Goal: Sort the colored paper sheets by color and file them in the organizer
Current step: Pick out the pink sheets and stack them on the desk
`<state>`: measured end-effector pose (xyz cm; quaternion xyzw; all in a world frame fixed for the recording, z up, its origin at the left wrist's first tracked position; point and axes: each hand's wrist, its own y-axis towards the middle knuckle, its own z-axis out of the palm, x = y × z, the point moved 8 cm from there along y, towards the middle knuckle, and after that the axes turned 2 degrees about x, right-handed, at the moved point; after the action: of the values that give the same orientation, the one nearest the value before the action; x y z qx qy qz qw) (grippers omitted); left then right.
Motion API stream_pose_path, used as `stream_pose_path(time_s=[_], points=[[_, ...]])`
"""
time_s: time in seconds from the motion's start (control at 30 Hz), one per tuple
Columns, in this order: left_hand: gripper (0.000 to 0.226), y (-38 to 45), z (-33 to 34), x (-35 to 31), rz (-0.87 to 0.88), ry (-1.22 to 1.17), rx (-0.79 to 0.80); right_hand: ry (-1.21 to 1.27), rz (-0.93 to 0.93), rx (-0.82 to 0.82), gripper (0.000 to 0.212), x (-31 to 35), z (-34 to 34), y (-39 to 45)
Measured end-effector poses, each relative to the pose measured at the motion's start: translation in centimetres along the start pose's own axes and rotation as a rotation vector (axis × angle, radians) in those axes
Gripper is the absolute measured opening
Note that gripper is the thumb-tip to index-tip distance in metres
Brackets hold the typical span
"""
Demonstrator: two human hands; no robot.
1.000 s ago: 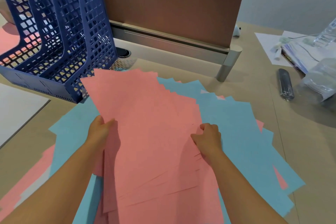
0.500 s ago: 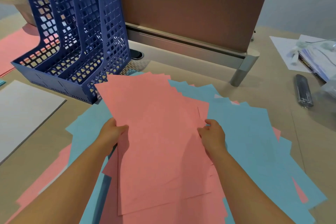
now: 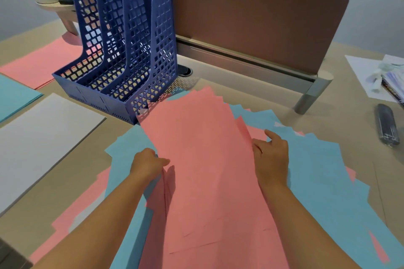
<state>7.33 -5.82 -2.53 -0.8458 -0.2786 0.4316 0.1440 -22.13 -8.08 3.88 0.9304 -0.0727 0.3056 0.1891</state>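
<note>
A fanned bundle of pink sheets (image 3: 203,159) lies in front of me over a spread of blue sheets (image 3: 323,177) on the desk. My left hand (image 3: 148,164) grips the bundle's left edge, thumb on top. Against the bundle's right edge my right hand (image 3: 270,157) pinches the pink sheets, its index finger stretched out over the blue paper. The far corner of the bundle almost reaches the blue mesh organizer (image 3: 122,50), whose three upright slots hold no paper that I can see.
Left of the organizer lie a separate pink stack (image 3: 41,63), a blue stack (image 3: 13,96) and a white stack (image 3: 39,144). A brown divider panel (image 3: 251,13) closes the back. A dark pen case (image 3: 385,124) and loose papers (image 3: 371,74) lie at the right.
The view swung left and up, bringing the organizer and the side stacks into sight. Both hands drew the pink bundle narrower and raised its far end toward the organizer.
</note>
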Motion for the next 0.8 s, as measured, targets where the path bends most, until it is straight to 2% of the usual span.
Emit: stream_pose_path(time_s=[0.07, 0.13, 0.17, 0.23, 0.3, 0.33, 0.4, 0.47, 0.53, 0.57, 0.63, 0.7, 0.73, 0.8], points=[[0.04, -0.9, 0.1, 0.6, -0.042, -0.005, 0.028, -0.013, -0.115, -0.087, 0.01, 1.0, -0.5, -0.3], [0.024, -1.5, 0.5, 1.6, -0.055, 0.006, 0.055, 0.012, -0.148, -0.096, 0.011, 1.5, -0.8, -0.6], [0.024, -1.7, 0.8, 2.3, -0.077, -0.026, 0.071, 0.022, -0.172, -0.108, 0.013, 1.7, -1.0, -0.7], [0.041, -2.3, 1.4, 3.3, -0.124, -0.096, 0.11, 0.02, -0.195, -0.133, 0.013, 1.7, -1.2, -1.0], [0.043, -2.7, 1.9, 3.8, -0.177, -0.232, 0.126, 0.042, -0.157, -0.067, 0.009, 1.5, -0.8, -1.4], [0.043, -3.0, 2.0, 3.7, -0.195, -0.309, 0.148, 0.071, -0.08, 0.034, 0.01, 1.1, -0.1, -1.6], [0.042, -3.4, 2.4, 3.6, -0.234, -0.425, 0.17, 0.109, 0.225, 0.215, 0.014, -1.3, 1.6, -2.3], [0.038, -3.4, 2.8, 4.1, -0.276, -0.467, 0.197, 0.248, 0.572, 0.263, 0.018, -4.0, 2.5, -3.4], [0.023, -3.1, 2.8, 4.1, -0.264, -0.447, 0.199, 0.5, 0.807, 0.341, 0.019, -4.3, 3.4, -4.5], [0.023, -2.7, 2.7, 4.3, -0.245, -0.43, 0.193, 0.562, 0.876, 0.388, 0.023, -4.3, 3.9, -4.8], [0.043, -2.7, 2.4, 3.9, -0.21, -0.386, 0.182, 0.837, 0.96, 0.386, 0.028, -3.5, 3.9, -5.3], [0.054, -2.2, 2.3, 3.6, -0.174, -0.289, 0.186, 1.041, 1.047, 0.392, 0.028, -2.6, 3.8, -6.1], [0.047, -2.1, 2.2, 3.4, -0.148, -0.253, 0.185, 1.089, 1.057, 0.388, 0.027, -2.1, 3.8, -6.4], [0.01, -2.1, 1.3, 2.9, -0.096, -0.174, 0.15, 1.1, 1.042, 0.337, 0.026, -2.2, 3.5, -6.5]])
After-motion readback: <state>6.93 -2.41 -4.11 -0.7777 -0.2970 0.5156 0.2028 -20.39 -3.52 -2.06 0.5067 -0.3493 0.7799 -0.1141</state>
